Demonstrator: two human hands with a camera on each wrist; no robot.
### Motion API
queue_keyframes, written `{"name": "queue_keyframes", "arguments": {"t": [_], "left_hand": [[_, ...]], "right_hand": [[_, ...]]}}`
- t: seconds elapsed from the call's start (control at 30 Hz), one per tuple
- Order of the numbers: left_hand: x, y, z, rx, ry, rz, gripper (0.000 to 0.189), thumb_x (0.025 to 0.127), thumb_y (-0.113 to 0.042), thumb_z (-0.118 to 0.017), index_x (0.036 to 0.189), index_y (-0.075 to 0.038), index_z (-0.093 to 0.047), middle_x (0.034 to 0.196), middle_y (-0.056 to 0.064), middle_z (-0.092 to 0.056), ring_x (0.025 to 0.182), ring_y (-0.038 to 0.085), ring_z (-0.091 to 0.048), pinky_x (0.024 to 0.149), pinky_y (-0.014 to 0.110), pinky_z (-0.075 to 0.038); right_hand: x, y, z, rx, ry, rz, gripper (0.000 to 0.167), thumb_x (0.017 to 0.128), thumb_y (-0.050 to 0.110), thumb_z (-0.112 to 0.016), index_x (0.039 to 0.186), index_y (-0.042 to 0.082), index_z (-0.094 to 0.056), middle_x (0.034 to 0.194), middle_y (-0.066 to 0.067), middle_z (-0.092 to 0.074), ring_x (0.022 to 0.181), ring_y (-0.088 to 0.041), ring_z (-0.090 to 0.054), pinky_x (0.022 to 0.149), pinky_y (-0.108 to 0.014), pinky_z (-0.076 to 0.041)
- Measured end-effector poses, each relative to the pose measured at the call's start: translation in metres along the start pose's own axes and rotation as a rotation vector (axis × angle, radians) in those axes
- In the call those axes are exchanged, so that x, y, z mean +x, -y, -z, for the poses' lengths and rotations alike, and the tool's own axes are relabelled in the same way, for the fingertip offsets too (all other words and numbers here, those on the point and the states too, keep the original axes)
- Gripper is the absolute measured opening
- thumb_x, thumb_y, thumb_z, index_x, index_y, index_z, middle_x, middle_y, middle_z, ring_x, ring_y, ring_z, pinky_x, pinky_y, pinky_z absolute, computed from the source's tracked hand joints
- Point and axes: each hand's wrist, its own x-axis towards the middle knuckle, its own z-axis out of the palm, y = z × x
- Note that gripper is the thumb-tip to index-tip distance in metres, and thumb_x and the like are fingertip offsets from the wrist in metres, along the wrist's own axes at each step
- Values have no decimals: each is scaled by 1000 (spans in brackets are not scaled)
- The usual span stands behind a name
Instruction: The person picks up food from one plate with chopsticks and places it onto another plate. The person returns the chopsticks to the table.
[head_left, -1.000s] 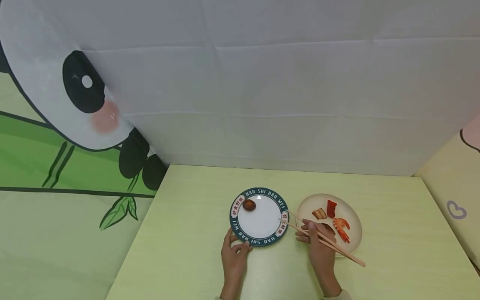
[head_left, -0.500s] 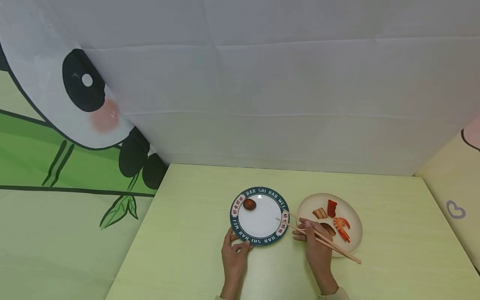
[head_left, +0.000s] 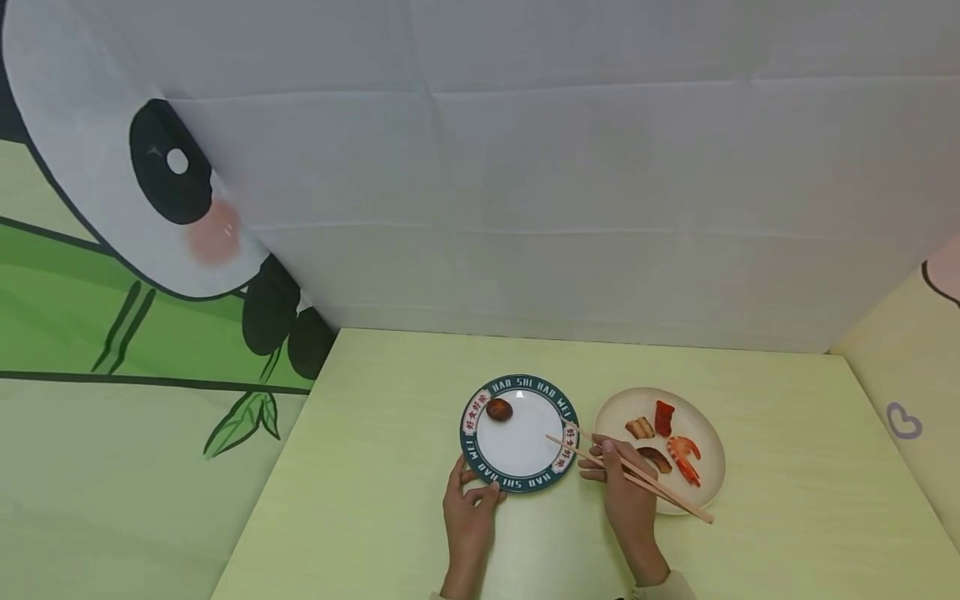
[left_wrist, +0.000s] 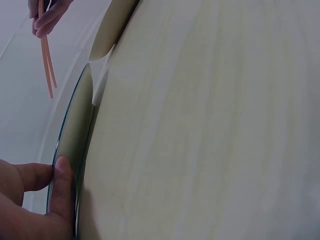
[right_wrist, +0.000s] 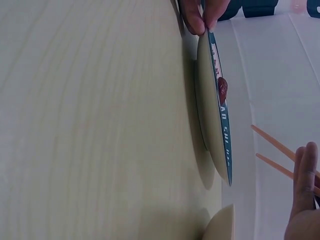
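Note:
In the head view my left hand (head_left: 471, 521) pinches the near-left rim of a white plate (head_left: 522, 446) with a dark green lettered border. The left wrist view shows a finger and thumb on that plate's rim (left_wrist: 70, 120). A round brown mushroom-like piece (head_left: 498, 409) lies at the plate's upper left. My right hand (head_left: 628, 496) holds a pair of wooden chopsticks (head_left: 678, 500), seen also as chopsticks (right_wrist: 274, 141) in the right wrist view. Their tips are parted over the plate's right side, with nothing between them.
To the right stands a beige plate (head_left: 708, 425), partly behind my right hand. It bears a shrimp (head_left: 683, 458), a red piece (head_left: 663, 417), a striped tan piece (head_left: 640, 427) and a brown slice (head_left: 655, 459). A pale wall (head_left: 525, 208) rises behind the table (head_left: 360, 500).
My right hand has moved slightly left with the chopsticks, their tips now farther over the green-rimmed plate. More of the brown slice shows. My left hand stays at the rim.

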Motion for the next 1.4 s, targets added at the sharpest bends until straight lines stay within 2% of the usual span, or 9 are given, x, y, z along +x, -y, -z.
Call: {"name": "queue_keyframes", "arguments": {"t": [0.1, 0.37, 0.53, 0.77, 0.93, 1.1, 1.17, 1.23, 1.4], "left_hand": [[1, 0, 0, 2, -1, 11, 79, 86, 18, -71, 157, 6, -39, 120, 23, -53, 81, 20, -71, 71, 30, -71], [2, 3, 0, 0, 0, 15, 79, 85, 18, -71, 157, 6, -39, 120, 22, -53, 82, 21, -71, 71, 31, -71], [2, 4, -1, 3, -13, 13, 79, 85, 19, -70, 157, 7, -39, 121, 23, -53, 83, 23, -71, 71, 33, -71], [1, 2, 0, -16, -1, 13, 80, 85, 19, -70, 157, 6, -39, 121, 23, -53, 83, 22, -71, 72, 32, -71], [0, 2, 0, -5, 2, 24, 80, 86, 18, -70, 158, 4, -38, 121, 22, -53, 83, 22, -71, 72, 30, -71], [-1, 0, 1, -13, 5, 16, 80, 85, 19, -70, 158, 5, -39, 121, 23, -52, 82, 21, -71, 72, 31, -71], [0, 0, 1, -13, 6, 9, 80, 85, 20, -70, 157, 5, -39, 121, 23, -53, 81, 20, -71, 72, 31, -71], [0, 0, 1, -12, 5, 10, 80, 85, 20, -70, 157, 5, -40, 120, 23, -53, 80, 20, -71, 72, 30, -71], [0, 1, 1, -6, 6, 16, 79, 85, 19, -70, 157, 5, -40, 120, 23, -54, 81, 23, -72, 72, 30, -71]], "right_hand": [[0, 1, -1, -14, 2, -6, 25, 109, 0, -53, 115, -16, -71, 88, 0, -72, 73, -8, -77, 65, -28, -69], [-2, 1, -6, -24, 29, -20, 24, 108, 0, -54, 116, -15, -72, 96, -27, -70, 74, -17, -78, 66, -30, -69], [-4, 0, -10, -18, 48, -18, 24, 108, -1, -54, 115, -16, -70, 98, -20, -72, 75, -24, -79, 65, -30, -69], [-5, -4, -15, -2, 77, 13, 24, 108, -2, -53, 116, -16, -70, 101, -12, -75, 76, -26, -79, 65, -34, -70], [-5, -6, -18, -10, 92, 28, 23, 108, -2, -53, 116, -15, -71, 98, -15, -75, 75, -23, -79, 65, -35, -69], [-4, -6, -21, -17, 100, 39, 23, 107, -3, -54, 116, -14, -72, 103, -30, -73, 74, -25, -79, 66, -41, -70], [-3, -6, -22, -20, 103, 45, 22, 107, -3, -55, 117, -14, -72, 103, -32, -72, 74, -26, -79, 67, -43, -70], [-3, -7, -23, -18, 103, 47, 22, 107, -3, -55, 117, -14, -71, 102, -32, -71, 74, -28, -78, 67, -44, -70], [-2, -8, -25, -17, 100, 40, 21, 106, -3, -56, 115, -13, -72, 98, -20, -73, 74, -26, -78, 66, -40, -70]]}}
